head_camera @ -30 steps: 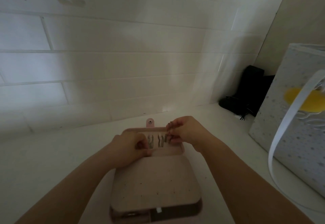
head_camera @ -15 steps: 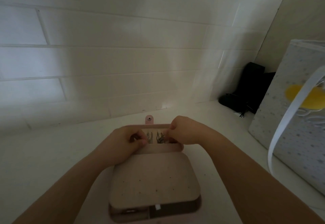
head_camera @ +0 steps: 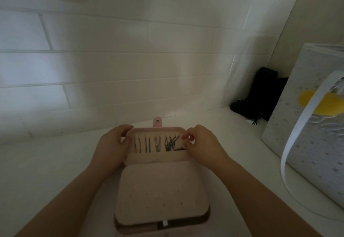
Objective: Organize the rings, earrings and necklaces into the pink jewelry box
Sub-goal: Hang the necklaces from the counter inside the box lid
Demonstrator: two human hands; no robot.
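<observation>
The pink jewelry box (head_camera: 160, 190) lies open on the white counter (head_camera: 46, 171), in front of the tiled wall (head_camera: 111, 60). Its lid (head_camera: 157, 144) stands up at the far side, with a small snap tab (head_camera: 157, 121) poking above the top edge. Inside the lid hang several thin necklaces (head_camera: 158, 143): straight strands on the left, a tangled cluster toward the right. A flat padded panel (head_camera: 161, 194), dotted with small holes, covers the base, and a darker compartment shows along the near edge.

The left hand (head_camera: 111, 147) grips the lid's left edge, fingers curled round its top corner. The right hand (head_camera: 201, 143) holds the right edge, fingertips pinched at the upper corner; whether they also touch a chain is hard to tell in the dim light.

A second ago both hands were bunched over the middle of the lid, hiding most of the chains. They have since parted to the two sides, so the whole row shows.

A grey spotted gift bag (head_camera: 305, 128) with a white ribbon handle stands on the right, a black pouch (head_camera: 260, 97) behind it in the corner.
</observation>
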